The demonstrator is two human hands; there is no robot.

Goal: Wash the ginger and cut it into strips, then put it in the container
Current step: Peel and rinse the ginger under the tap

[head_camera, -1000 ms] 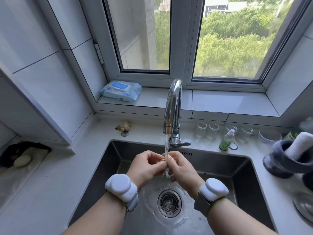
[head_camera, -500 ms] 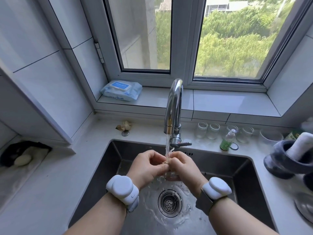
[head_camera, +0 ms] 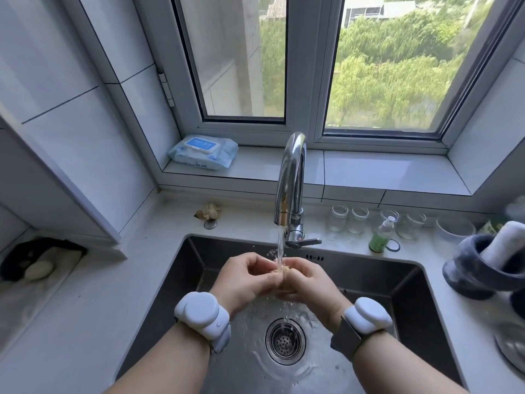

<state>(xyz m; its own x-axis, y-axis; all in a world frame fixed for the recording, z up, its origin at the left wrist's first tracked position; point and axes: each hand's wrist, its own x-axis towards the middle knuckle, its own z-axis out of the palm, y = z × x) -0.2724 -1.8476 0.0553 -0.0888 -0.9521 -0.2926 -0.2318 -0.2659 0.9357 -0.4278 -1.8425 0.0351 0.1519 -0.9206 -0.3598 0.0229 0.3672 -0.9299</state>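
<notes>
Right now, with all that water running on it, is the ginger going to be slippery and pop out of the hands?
Probably a little slippery: the ginger sits right under the tap's stream. Its knobbly, rough surface should still give grip. Both the left hand and right hand curl round it, so it likely stays put. It looks small and stiff, not floppy.

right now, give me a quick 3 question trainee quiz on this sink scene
1. True or false: water is running from the faucet onto the ginger.
2. Which hands hold the ginger? A left hand only, B right hand only, C both.
3. Fill in: the wet wipes pack lies on the window ____.

Key: 1 true; 2 C; 3 sill.
</notes>
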